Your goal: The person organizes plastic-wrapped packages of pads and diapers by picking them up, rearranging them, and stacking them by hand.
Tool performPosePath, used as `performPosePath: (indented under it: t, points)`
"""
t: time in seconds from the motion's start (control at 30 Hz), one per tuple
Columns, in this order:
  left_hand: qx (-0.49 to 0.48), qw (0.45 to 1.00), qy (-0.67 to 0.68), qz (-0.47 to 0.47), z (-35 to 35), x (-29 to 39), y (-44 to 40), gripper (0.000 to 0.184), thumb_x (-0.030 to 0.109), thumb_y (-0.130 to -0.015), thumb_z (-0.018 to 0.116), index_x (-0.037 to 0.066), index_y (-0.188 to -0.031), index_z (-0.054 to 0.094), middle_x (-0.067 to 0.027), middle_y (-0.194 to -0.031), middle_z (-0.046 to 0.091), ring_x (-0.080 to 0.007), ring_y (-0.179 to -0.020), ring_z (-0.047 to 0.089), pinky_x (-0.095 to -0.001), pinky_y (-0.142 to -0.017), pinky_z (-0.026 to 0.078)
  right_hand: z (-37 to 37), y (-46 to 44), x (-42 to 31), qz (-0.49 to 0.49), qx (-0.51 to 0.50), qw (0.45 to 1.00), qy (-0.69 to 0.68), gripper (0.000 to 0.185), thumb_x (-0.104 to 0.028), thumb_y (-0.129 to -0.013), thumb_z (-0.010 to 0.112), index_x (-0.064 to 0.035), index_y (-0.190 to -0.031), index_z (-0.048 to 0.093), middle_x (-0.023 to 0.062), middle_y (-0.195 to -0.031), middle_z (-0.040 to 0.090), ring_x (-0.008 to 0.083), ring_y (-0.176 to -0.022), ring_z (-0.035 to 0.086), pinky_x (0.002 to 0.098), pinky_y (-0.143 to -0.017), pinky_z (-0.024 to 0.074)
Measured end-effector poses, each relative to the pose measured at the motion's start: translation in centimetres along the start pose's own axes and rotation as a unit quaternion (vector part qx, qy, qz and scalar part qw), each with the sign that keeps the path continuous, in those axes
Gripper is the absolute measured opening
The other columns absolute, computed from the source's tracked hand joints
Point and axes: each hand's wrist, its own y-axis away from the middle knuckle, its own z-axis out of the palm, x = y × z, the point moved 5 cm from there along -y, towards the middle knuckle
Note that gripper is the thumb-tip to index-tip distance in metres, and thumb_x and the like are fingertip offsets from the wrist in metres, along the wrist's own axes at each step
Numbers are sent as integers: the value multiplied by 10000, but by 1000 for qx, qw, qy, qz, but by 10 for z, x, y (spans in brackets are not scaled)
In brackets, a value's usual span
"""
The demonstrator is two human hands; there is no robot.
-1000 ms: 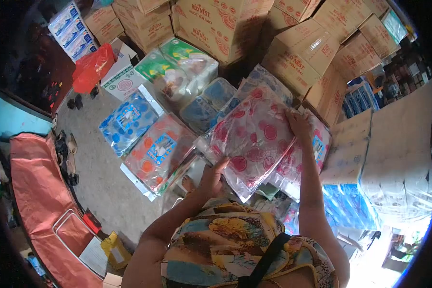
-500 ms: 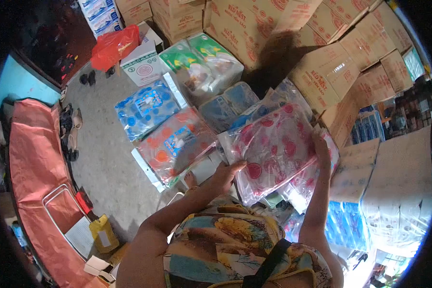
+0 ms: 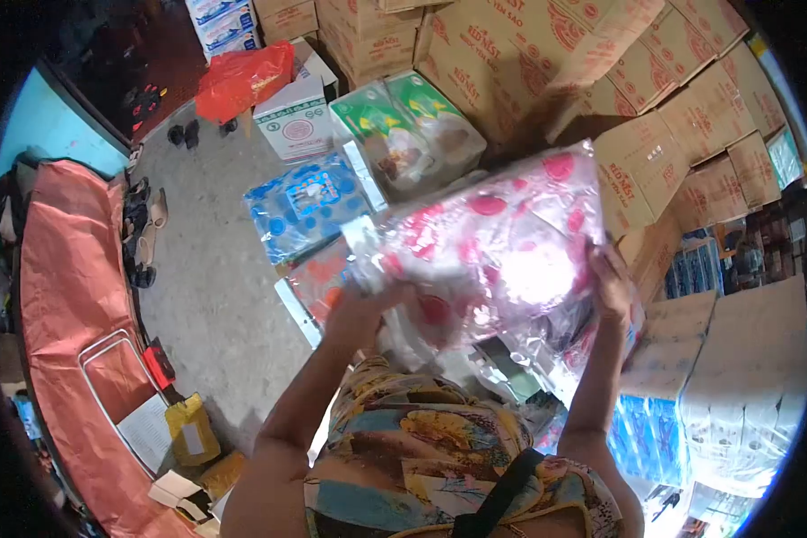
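A clear plastic package with pink dots (image 3: pixel 484 242) is lifted and slightly tilted between my two hands, glare on its front. My left hand (image 3: pixel 359 309), blurred, grips its lower left edge. On the right edge my right hand (image 3: pixel 610 278) is closed round the plastic. Behind the package's left end lies an orange-dotted package (image 3: pixel 318 282), mostly covered. Beyond that sits a blue-dotted package (image 3: pixel 305 202). Part of another pink package (image 3: pixel 632 327) shows below my right hand.
Green and white wrapped packs (image 3: pixel 403 125) sit behind, near a white box (image 3: pixel 296 125) with a red bag (image 3: pixel 242 81). Cardboard cartons (image 3: pixel 502 63) are stacked at the back. Wrapped rolls (image 3: pixel 744 403) stand right; a pink cover (image 3: pixel 72 296), sandals (image 3: pixel 152 215) and yellow bag (image 3: pixel 191 430) are left.
The pink-dotted package has risen off the pile and tilted, now covering much of the orange-dotted one. Both hands moved with it. The whole view has shifted.
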Motion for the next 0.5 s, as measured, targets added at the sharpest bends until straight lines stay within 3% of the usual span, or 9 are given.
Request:
performPosePath:
  t: [0.07, 0.13, 0.2, 0.27, 0.3, 0.33, 0.4, 0.43, 0.5]
  points:
    - [-6, 993, -34, 115, -18, 39, 12, 282, 128, -718, 565, -7, -962, 525, -93, -907, 552, -195, -855, 522, -322, -760, 415, 43, -12, -14, -10, -30, 999, -10, 302, -205, -738, 549, 3, -955, 519, 4, -865, 492, 100, -780, 448, 235, -709, 353]
    - [79, 992, 84, 54, -48, 45, 8, 291, 155, -707, 567, -9, -944, 527, -85, -877, 557, -184, -825, 525, -320, -751, 412, 95, -20, -24, -24, -64, 997, -39, 293, -247, -724, 560, -19, -904, 521, -31, -775, 480, 72, -686, 434, 218, -625, 353]
    - [34, 974, 215, 64, -74, 47, -4, 215, 108, -694, 579, -1, -875, 535, -68, -821, 555, -175, -764, 534, -304, -704, 430, 140, -34, -21, -21, -108, 993, -33, 248, -271, -752, 530, -34, -821, 545, -39, -700, 487, 53, -623, 434, 201, -571, 356]
    - [68, 967, 240, 53, -103, 43, -15, 144, 80, -689, 577, 30, -817, 535, -37, -748, 538, -153, -674, 535, -267, -611, 444, 169, -54, 17, 73, -168, 983, -12, 213, -253, -767, 524, -45, -741, 561, -29, -649, 489, 59, -580, 438, 207, -540, 357]
    - [72, 966, 243, 55, -118, 38, -21, 144, 80, -689, 577, 30, -817, 535, -37, -748, 538, -153, -674, 535, -267, -611, 444, 180, -62, 31, -53, -125, 989, 53, 192, -225, -766, 534, -48, -705, 575, -14, -630, 508, 69, -559, 454, 215, -534, 371]
    - [59, 968, 240, 43, -137, 29, -30, 171, 97, -687, 578, 30, -836, 526, -51, -770, 544, -166, -678, 544, -295, -625, 458, 195, -74, 50, -53, -130, 989, 54, 192, -225, -766, 534, -48, -705, 575, -14, -630, 508, 69, -559, 454, 215, -534, 371]
    - [10, 960, 278, 16, -176, -1, -54, 233, 116, -685, 574, 28, -890, 507, -82, -817, 560, -205, -692, 567, -357, -658, 483, 223, -93, 83, 49, -179, 974, 132, 301, -265, -728, 597, -5, -878, 572, 46, -812, 542, 123, -734, 481, 277, -643, 390]
    - [11, 959, 281, 19, -188, -7, -59, 233, 116, -685, 574, 28, -890, 507, -82, -817, 560, -205, -692, 567, -357, -658, 483, 236, -94, 81, 47, -181, 973, 134, 301, -265, -728, 597, -5, -878, 572, 46, -812, 542, 123, -734, 481, 277, -643, 390]
    - [6, 946, 324, -5, -206, -15, -67, 323, 113, -683, 564, 13, -977, 476, -113, -871, 565, -233, -752, 573, -388, -697, 479, 269, -90, 84, 169, -217, 959, -70, 251, -210, -745, 574, -29, -918, 549, 15, -773, 551, 97, -654, 494, 241, -610, 402]
